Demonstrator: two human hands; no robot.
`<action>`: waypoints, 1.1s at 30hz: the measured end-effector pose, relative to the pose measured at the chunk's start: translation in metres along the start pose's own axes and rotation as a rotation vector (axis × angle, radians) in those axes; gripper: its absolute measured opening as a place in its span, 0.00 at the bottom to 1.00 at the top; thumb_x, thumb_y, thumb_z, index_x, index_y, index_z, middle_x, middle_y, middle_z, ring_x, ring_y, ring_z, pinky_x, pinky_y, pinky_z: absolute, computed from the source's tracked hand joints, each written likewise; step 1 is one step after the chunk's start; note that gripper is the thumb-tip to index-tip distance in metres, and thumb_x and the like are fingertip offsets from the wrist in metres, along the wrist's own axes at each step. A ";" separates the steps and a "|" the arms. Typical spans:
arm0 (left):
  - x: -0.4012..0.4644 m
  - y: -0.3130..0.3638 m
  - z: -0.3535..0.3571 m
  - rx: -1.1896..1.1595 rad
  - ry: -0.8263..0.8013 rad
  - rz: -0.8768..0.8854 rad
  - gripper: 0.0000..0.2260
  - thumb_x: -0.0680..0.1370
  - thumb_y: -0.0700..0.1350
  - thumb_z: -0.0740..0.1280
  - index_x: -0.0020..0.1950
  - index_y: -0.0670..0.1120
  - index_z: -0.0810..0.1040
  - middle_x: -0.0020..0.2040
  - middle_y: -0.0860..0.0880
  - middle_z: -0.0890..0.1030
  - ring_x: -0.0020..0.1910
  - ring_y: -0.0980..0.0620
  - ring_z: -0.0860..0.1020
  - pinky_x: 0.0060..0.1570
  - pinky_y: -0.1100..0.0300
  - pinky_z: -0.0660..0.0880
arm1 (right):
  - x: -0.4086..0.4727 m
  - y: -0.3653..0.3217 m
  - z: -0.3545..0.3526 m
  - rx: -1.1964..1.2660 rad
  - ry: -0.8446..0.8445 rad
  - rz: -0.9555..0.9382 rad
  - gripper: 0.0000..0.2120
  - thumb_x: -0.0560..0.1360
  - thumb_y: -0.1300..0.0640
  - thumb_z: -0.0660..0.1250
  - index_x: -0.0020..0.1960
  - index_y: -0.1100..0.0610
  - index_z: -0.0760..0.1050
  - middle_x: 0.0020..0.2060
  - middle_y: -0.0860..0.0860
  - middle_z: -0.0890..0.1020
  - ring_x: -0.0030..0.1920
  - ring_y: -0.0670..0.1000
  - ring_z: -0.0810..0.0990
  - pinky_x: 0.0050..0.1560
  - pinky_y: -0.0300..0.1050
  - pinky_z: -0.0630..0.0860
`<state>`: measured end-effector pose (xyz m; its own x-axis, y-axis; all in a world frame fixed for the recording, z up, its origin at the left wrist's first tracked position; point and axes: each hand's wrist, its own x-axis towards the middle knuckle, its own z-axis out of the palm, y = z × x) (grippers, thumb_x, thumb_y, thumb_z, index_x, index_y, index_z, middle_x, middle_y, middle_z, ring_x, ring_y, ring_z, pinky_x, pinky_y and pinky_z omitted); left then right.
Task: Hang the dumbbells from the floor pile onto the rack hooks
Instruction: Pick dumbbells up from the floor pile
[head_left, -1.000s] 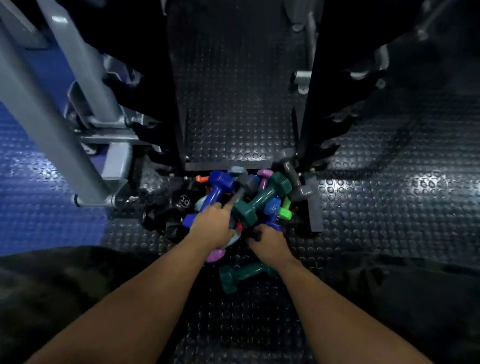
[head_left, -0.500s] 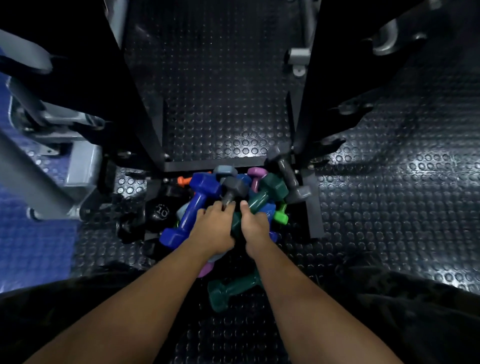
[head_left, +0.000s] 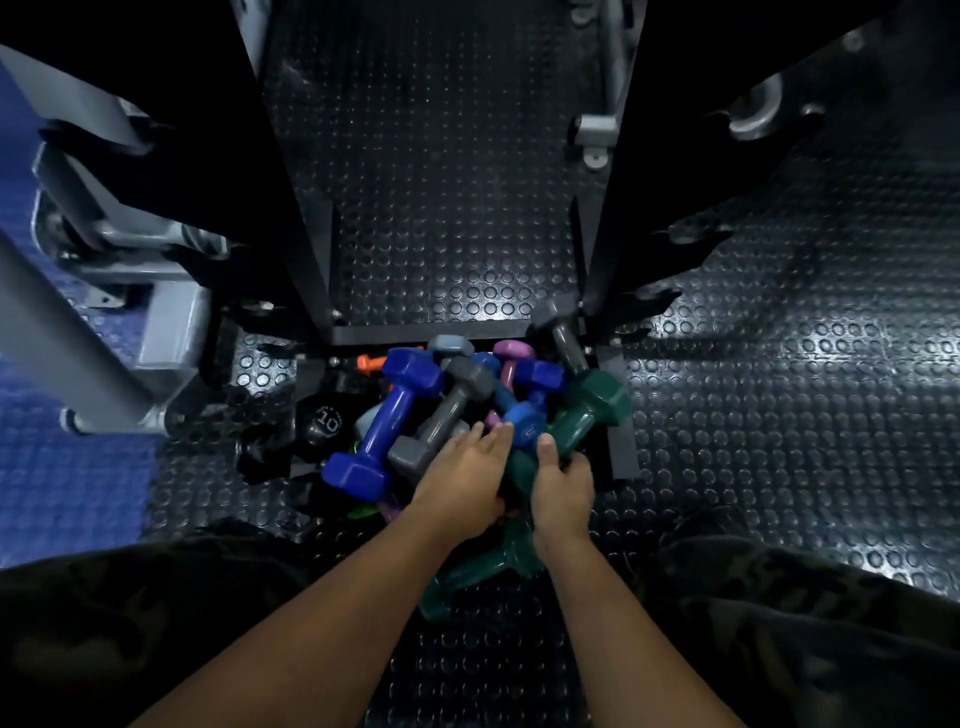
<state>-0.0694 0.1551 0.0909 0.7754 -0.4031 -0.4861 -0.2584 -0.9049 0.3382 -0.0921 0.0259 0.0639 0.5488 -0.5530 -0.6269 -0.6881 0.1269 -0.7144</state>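
Head view: my right hand (head_left: 563, 491) has its grip curled round a glossy teal hex-ended dumbbell (head_left: 587, 410); my left hand (head_left: 462, 475) lies flat, fingers straight, on the pile (head_left: 447, 410) on the studded rubber floor (head_left: 779, 415), before the black rack (head_left: 610, 208).

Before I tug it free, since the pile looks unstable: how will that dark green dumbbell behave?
The dark green dumbbell is probably rigid and dense. Its glossy coating may be slick, so the right hand gripping its handle makes sense. It leans on the blue dumbbell, which could shift when it lifts.
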 end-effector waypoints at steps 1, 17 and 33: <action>0.002 0.001 0.001 0.044 0.006 -0.014 0.46 0.78 0.50 0.72 0.84 0.45 0.44 0.84 0.43 0.53 0.83 0.41 0.52 0.81 0.48 0.51 | 0.003 0.003 -0.011 -0.013 0.021 0.016 0.12 0.82 0.47 0.68 0.56 0.55 0.78 0.49 0.52 0.84 0.49 0.53 0.83 0.55 0.54 0.81; 0.011 -0.043 0.002 0.365 -0.014 -0.219 0.43 0.78 0.59 0.65 0.84 0.49 0.45 0.61 0.41 0.72 0.53 0.42 0.76 0.56 0.49 0.73 | 0.051 0.065 -0.065 -0.532 -0.002 0.131 0.22 0.83 0.50 0.68 0.67 0.65 0.67 0.56 0.64 0.80 0.58 0.67 0.79 0.56 0.56 0.76; 0.019 -0.065 -0.009 0.149 -0.157 -0.167 0.49 0.73 0.55 0.72 0.83 0.59 0.41 0.61 0.42 0.67 0.49 0.41 0.74 0.57 0.47 0.75 | -0.021 0.052 0.035 -0.440 -0.613 -0.213 0.22 0.71 0.53 0.80 0.62 0.53 0.78 0.48 0.42 0.83 0.46 0.36 0.82 0.49 0.38 0.78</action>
<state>-0.0329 0.2079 0.0670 0.7185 -0.2520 -0.6483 -0.2249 -0.9662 0.1263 -0.1228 0.0727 0.0296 0.7662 0.0407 -0.6413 -0.5929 -0.3400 -0.7300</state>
